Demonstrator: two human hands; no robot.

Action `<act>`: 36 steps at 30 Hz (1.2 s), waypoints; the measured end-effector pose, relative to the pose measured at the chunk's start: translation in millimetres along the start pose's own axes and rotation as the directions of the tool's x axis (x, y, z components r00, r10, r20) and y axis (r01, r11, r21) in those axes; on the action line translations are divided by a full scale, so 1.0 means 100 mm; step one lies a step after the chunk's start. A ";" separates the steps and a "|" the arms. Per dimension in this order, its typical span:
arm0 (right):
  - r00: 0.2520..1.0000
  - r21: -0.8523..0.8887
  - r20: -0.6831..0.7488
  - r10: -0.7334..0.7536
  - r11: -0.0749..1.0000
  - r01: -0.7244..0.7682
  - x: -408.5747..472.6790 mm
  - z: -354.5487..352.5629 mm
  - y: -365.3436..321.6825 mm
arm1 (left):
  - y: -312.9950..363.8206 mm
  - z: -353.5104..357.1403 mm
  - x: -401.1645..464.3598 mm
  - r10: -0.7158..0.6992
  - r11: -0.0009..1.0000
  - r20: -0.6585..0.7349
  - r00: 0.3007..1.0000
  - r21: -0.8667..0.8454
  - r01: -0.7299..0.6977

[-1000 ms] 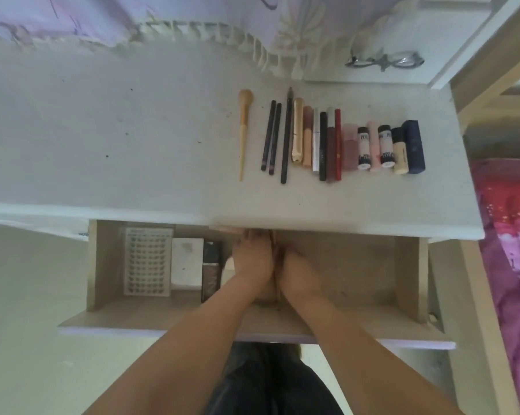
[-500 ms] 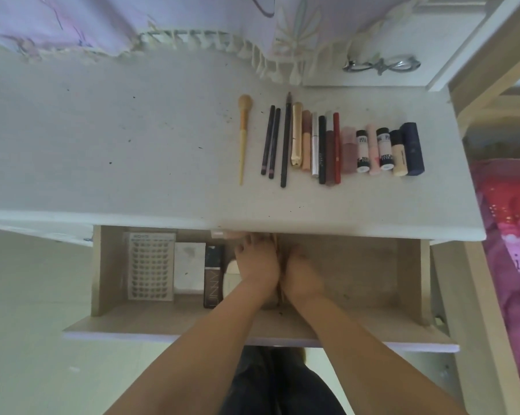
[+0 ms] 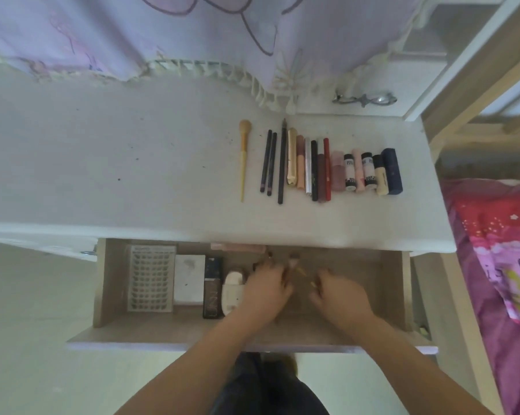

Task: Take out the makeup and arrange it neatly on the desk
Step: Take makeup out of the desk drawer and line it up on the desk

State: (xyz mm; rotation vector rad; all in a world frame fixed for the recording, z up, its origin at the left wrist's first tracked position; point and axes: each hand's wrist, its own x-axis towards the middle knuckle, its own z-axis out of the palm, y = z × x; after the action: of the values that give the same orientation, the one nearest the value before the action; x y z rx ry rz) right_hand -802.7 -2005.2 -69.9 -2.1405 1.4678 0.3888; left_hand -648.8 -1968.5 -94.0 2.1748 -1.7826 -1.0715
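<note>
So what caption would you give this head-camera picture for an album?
Both hands, left and right, rummage in the open drawer while a makeup row lies on the desk.

Both forearms come in bare with no sleeves showing, the left hand point(image 3: 266, 290) and right hand point(image 3: 338, 298) wear no gloves, rings or watch that can be made out, and dark trousers point(image 3: 270, 384) show below, between the arms.

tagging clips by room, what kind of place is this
Probably a bedroom: a white desk with an open drawer, a neat row of makeup on top, and pink bedding beside it.
</note>
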 end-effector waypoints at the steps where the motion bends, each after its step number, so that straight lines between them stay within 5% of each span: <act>1: 0.999 0.002 0.006 -0.038 0.999 0.038 -0.08 -0.07 -0.04 | -0.03 -0.08 -0.14 0.029 0.997 0.013 0.999 -0.072 -0.028; 5: 0.994 0.277 -0.026 -0.103 0.955 0.106 -0.15 -0.53 -0.32 | -0.10 -0.65 -0.44 0.086 0.954 -0.101 0.991 -0.278 -0.111; 10: 0.964 0.600 -0.261 -0.043 0.775 0.197 0.35 -1.27 -0.92 | -0.12 -1.67 -0.03 0.028 0.924 -0.421 0.907 -0.335 -0.184; 13: 0.924 0.546 -0.381 0.003 0.807 0.223 0.86 -1.50 -1.23 | -0.17 -2.08 0.51 -0.056 0.958 -0.455 0.889 -0.275 -0.081; 17: 0.925 0.152 -0.379 -0.009 0.986 0.072 1.38 -1.53 -1.43 | -0.23 -2.15 1.06 -0.165 0.976 -0.337 0.927 -0.193 0.104; 22: 0.927 -0.177 -0.362 -0.092 0.984 0.029 1.62 -1.36 -1.43 | -0.23 -2.03 1.21 -0.135 0.991 -0.320 0.938 -0.033 0.132; 27: 0.886 -0.086 -0.436 -0.157 0.987 0.132 1.30 -1.45 -1.32 | -0.22 -1.97 0.90 -0.061 0.995 -0.384 0.921 -0.096 0.026; 31: 0.849 0.135 -0.420 -0.320 0.903 0.407 0.50 -1.14 -1.05 | -0.26 -1.49 0.12 0.072 0.974 -0.291 0.954 -0.187 -0.130; 34: 0.893 0.046 -0.287 -0.347 0.926 0.375 0.07 -0.39 -0.74 | -0.41 -0.84 -0.36 0.190 0.975 -0.118 0.975 -0.094 -0.201; 36: 0.976 0.041 -0.124 -0.178 0.982 0.184 0.09 0.08 -0.58 | -0.46 -0.46 -0.41 0.152 0.988 -0.011 0.988 0.002 -0.152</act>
State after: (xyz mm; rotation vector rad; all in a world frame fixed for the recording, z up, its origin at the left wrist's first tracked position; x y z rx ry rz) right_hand -744.9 -1991.3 -66.6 -2.2663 1.3153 0.1560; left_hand -586.6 -1933.4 -65.8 2.0027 -1.9093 -1.0213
